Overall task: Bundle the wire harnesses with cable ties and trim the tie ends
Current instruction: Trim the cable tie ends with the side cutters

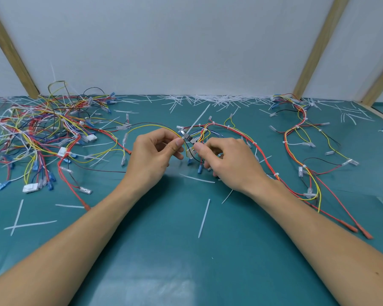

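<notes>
Left hand (152, 152): fingers pinch the wire harness (261, 151) beside its cable tie (196, 122).
Right hand (228, 161): fingers grip the cutter (188, 138), its tip at the tie.
Harness: held just above the counter (164, 250).

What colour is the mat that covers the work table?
Teal green, a plain mat; it shows best in the head view, the only one.

Left hand (155, 151) pinching yellow wire (150, 126) of harness (230, 129), right hand (228, 162) gripping cutters (187, 138) at tie (197, 120), tangled harness pile (38, 133) left, bundled harness (296, 138) right, trimmed ends (219, 99) strewn on green surface (164, 250).
</notes>
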